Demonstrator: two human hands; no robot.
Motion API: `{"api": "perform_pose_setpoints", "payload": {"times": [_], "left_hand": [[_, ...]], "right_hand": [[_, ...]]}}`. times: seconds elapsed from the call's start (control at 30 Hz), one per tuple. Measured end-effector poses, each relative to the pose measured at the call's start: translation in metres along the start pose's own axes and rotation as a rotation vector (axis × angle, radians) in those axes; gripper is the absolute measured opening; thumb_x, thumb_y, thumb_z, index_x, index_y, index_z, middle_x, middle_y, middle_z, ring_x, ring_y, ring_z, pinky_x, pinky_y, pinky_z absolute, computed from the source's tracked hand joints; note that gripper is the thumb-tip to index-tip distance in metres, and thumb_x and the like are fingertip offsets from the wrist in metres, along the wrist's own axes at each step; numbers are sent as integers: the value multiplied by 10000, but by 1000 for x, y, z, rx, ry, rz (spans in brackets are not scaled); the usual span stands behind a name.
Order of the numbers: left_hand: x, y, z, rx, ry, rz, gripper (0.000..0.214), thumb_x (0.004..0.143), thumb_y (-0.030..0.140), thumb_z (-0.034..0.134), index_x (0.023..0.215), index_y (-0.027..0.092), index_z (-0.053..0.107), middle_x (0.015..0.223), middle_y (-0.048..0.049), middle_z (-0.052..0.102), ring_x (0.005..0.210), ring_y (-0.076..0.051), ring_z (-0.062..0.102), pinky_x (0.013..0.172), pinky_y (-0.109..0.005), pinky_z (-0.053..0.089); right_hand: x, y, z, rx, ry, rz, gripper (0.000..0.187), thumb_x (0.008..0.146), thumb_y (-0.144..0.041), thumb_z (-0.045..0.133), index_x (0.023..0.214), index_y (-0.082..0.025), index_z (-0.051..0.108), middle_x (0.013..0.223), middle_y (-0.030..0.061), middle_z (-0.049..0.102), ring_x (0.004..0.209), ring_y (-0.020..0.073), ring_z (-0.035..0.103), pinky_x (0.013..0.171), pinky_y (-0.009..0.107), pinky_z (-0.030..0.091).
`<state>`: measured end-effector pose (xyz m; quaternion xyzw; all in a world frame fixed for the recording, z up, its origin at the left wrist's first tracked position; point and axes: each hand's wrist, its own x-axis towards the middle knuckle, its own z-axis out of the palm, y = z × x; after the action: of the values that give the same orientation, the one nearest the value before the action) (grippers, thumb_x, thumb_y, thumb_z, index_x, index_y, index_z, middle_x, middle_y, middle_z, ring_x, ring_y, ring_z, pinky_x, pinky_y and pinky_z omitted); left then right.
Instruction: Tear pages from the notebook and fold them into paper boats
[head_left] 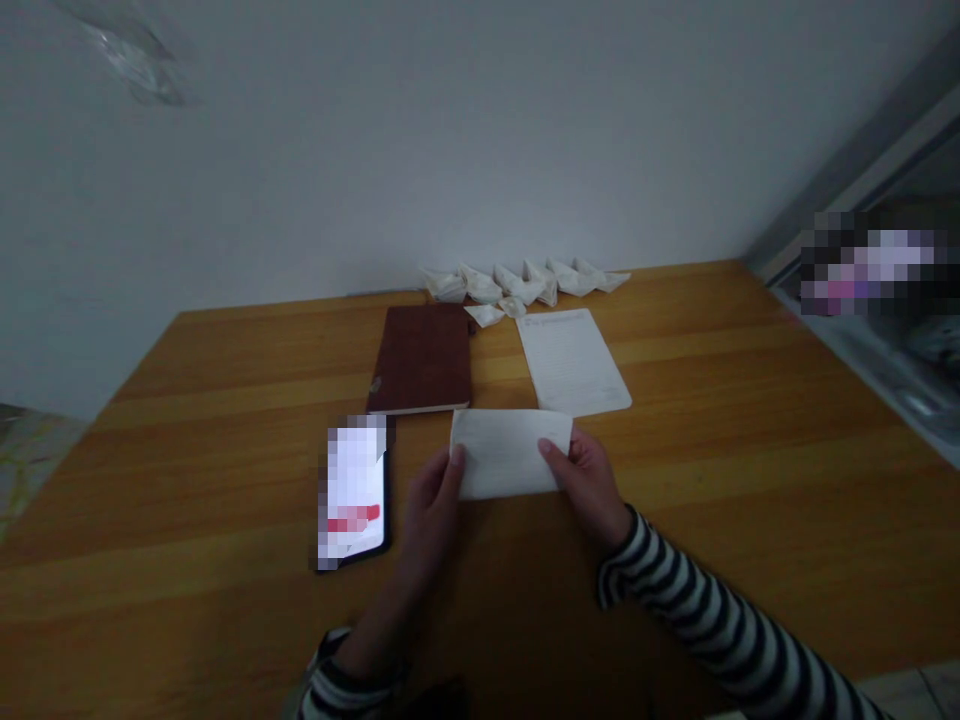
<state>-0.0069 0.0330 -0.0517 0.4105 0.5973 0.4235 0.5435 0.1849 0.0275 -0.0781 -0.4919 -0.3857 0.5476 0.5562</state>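
Observation:
A white sheet of paper [504, 458], which looks folded, is held level above the front part of the table between both hands. My left hand [435, 495] pinches its left edge, thumb on top. At the right edge my right hand [589, 480] grips it the same way, its thumb lying on the paper's face and its other fingers behind. Just beyond the sheet lie a closed dark red notebook [424, 355] and a loose lined page [574, 360]. Several folded white paper boats [525, 285] stand along the wall.
A phone [352, 495] with a lit screen, partly pixelated, lies left of my left hand on the wooden table [750, 430]. A white wall [450, 130] rises behind the table. A blurred-out area [870, 265] sits beyond the table's right edge.

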Motion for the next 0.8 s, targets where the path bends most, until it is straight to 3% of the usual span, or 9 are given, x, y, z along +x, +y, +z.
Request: {"api": "perform_pose_setpoints", "payload": {"times": [0.2, 0.37, 0.47, 0.67, 0.8], "left_hand": [[11, 4, -13, 49, 111, 52, 378, 794, 536, 717, 897, 176, 773, 750, -21, 707, 698, -189, 586, 609, -245, 418], [8, -3, -8, -65, 131, 4, 385, 796, 549, 711, 910, 186, 767, 776, -14, 715, 698, -169, 589, 619, -234, 431], [6, -5, -3, -204, 118, -43, 392, 768, 540, 744, 925, 183, 771, 799, -26, 733, 712, -171, 622, 663, -251, 474], [7, 2, 0, -398, 98, -76, 418, 713, 470, 816, 995, 162, 781, 1109, -97, 748, 1060, -251, 647, 874, -316, 508], [7, 3, 1, -437, 102, -112, 434, 686, 469, 832, 987, 162, 778, 1146, -112, 745, 1074, -278, 654, 854, -339, 529]], "right_hand": [[-3, 5, -1, -157, -100, -36, 314, 862, -463, 663, 1019, -196, 718, 964, 73, 772, 905, 243, 713, 829, 393, 564], [-8, 6, 4, -168, -108, -79, 409, 929, -436, 585, 1286, -238, 591, 1225, 79, 691, 1077, 225, 655, 936, 367, 519], [-8, 2, 6, -209, -80, -99, 413, 975, -453, 499, 1326, -248, 572, 1313, 70, 640, 1161, 224, 608, 1004, 360, 474], [-6, 5, 7, -207, -48, -95, 385, 981, -479, 481, 1200, -223, 667, 1097, 59, 734, 989, 225, 665, 890, 343, 514], [-6, 6, 5, -237, -55, -115, 381, 984, -464, 480, 1212, -227, 671, 1114, 68, 735, 1010, 233, 666, 894, 357, 511]]}}
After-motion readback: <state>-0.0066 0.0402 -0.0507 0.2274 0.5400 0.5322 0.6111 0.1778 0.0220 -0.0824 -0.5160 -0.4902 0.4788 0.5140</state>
